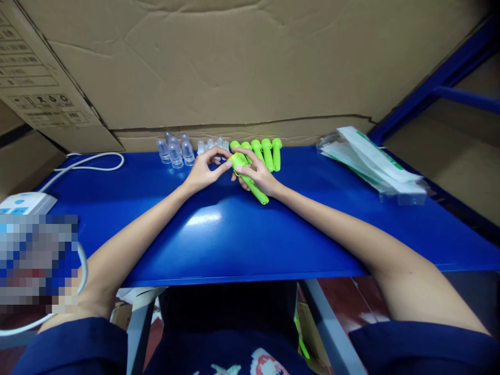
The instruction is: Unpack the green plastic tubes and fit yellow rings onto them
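Above the blue table I hold a lime-green torch-shaped plastic piece (255, 191), tilted with its handle pointing down to the right. My right hand (260, 173) is wrapped round it near the head. The thumb and fingers of my left hand (207, 171) pinch the head end, where a yellowish edge shows. What lies between those fingertips is partly hidden. Just behind my hands stands a row of several similar green pieces (266, 155). Left of them are small clear plastic parts (201, 147), partly covered by my left hand, and several larger clear bottle-shaped parts (175, 154).
Clear and green-white plastic packaging (375, 161) lies on the right of the table (234, 245). A white power strip (29, 203) with a cable (97, 165) sits at the left. Cardboard (234, 67) walls the back, and a blue metal frame (437, 78) stands at right.
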Demonstrator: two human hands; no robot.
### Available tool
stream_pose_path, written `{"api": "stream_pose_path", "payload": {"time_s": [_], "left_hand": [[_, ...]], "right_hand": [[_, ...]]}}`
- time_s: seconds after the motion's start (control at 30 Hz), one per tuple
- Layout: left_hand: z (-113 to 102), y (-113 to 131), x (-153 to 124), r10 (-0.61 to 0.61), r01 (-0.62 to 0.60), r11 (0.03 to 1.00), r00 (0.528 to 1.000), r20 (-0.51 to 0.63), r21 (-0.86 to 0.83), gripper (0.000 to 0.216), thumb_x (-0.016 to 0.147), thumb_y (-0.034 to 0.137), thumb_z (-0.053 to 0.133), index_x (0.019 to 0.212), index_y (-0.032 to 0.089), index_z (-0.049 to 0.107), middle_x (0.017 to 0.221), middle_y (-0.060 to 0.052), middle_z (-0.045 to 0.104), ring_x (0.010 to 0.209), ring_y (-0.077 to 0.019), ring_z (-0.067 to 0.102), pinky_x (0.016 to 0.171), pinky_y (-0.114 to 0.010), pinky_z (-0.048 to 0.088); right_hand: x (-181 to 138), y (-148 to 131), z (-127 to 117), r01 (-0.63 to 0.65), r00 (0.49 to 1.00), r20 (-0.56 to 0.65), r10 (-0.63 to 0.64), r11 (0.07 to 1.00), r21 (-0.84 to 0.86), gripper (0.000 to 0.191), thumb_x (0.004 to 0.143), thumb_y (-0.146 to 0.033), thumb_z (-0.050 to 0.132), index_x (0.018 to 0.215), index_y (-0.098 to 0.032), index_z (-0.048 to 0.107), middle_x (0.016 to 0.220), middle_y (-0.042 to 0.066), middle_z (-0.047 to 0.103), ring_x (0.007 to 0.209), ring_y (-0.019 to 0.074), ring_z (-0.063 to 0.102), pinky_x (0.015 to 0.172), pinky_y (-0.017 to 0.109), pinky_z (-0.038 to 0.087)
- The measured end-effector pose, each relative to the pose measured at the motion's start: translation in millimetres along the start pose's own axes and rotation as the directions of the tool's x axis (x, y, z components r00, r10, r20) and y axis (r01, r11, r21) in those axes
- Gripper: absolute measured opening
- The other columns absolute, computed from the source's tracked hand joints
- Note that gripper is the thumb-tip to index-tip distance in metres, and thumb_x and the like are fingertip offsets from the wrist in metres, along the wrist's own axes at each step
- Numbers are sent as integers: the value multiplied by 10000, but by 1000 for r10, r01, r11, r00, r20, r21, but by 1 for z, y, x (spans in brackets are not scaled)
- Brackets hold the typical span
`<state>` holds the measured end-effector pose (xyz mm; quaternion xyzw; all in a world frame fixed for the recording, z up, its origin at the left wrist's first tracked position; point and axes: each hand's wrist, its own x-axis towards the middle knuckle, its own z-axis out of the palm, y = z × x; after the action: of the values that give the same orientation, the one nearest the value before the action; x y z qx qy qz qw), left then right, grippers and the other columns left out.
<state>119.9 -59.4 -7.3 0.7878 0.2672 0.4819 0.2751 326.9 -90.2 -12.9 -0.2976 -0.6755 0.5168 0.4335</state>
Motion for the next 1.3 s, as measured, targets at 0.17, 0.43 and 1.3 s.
{"api": "stream_pose_path", "payload": {"time_s": [0.17,0.43,1.3], "left_hand": [[2,0,-2,-4,5,999,1000,-15,35,474,896,597,723,1106,172,723,1136,-113,783,1059,-219,731,891,-321,544],[3,-8,-3,-50,49,997,999,-5,-62,540,868,642,756,1113,163,716,1166,-141,783,1098,-247,759,865,-318,569],[23,-2,-14,-72,62,997,973,-219,-51,347,894,374,795,1188,191,819,1196,-82,785,1104,-292,797,1025,-398,645]], "right_hand": [[1,4,0,6,1000,-5,-7,999,-46,808,879,-645,719,1479,-250,348,840,-1,679,508,138,556,472,298,488],[1,12,8,23,994,-106,-34,995,-100,763,848,-735,723,1392,-299,414,1394,129,557,605,92,600,457,294,534],[4,23,11,147,941,-287,-181,980,-134,724,761,-829,741,1140,-260,506,1334,146,630,537,111,635,357,300,533]]}}
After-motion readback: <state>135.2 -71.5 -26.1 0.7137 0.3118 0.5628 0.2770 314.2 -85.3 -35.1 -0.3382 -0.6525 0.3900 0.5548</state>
